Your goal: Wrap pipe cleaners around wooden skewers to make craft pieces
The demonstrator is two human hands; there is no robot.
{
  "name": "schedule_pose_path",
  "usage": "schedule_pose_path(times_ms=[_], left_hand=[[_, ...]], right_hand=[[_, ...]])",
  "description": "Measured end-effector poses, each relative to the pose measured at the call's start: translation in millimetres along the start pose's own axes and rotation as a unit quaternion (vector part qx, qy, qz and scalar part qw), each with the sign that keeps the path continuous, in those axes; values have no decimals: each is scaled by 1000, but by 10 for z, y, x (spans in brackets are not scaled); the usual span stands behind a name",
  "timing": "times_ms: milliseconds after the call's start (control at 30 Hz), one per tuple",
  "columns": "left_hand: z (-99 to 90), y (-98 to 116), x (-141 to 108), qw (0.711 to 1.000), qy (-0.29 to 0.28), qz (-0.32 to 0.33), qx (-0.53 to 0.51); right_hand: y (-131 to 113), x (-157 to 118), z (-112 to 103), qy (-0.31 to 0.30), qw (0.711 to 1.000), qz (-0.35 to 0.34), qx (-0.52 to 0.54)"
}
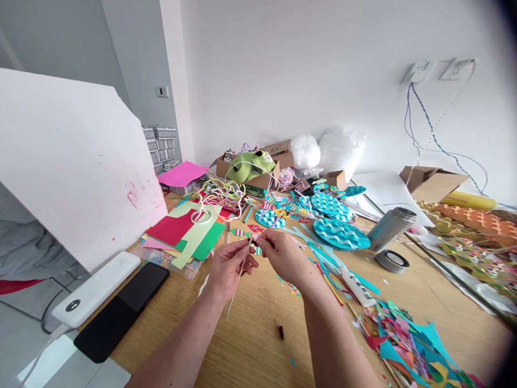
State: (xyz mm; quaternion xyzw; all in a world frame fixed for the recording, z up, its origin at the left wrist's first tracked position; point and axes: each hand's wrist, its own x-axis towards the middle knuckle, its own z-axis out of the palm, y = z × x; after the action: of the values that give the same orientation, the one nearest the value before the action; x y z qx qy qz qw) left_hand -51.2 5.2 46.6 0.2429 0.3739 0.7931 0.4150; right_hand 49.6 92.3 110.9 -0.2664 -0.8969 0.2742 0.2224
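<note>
My left hand (226, 268) pinches a thin, pale wooden stick (234, 291), which slants down toward me past the palm. At its upper end, the fingers of my right hand (285, 257) are closed together, close to the left fingertips. Something small and dark shows between the two hands, too little of it to name. Just beyond the fingers lie colourful paper fish (239, 233) and a blue wavy-patterned disc (270, 217). A small dark brown piece (281, 332) rests on the wooden table (252, 355) between my forearms.
On the left are a black phone (123, 310), a white power bank (96, 288) and coloured paper sheets (172, 230). To the right stand a metal flask (391, 229), a tape roll (391, 261), a glue gun (357, 286) and paper scraps (420, 345). Boxes (278, 153) line the wall.
</note>
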Motion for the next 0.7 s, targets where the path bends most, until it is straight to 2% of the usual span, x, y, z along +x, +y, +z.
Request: schedule_pose_path(times_ms=[167,367,433,600,700], left_hand=[[0,-45,-31,988,17,90,126],[-57,-87,-87,939,23,205,274],[-72,-79,-98,932,28,220,288],[-88,-55,-88,936,60,222,266],[-88,-53,-74,935,60,223,270]], right_hand=[[5,11,18,1,1000,0,25],[4,27,79,5,998,22,64],[3,36,110,5,996,26,89],[31,67,181,3,985,33,168],[56,80,197,2,980,36,196]])
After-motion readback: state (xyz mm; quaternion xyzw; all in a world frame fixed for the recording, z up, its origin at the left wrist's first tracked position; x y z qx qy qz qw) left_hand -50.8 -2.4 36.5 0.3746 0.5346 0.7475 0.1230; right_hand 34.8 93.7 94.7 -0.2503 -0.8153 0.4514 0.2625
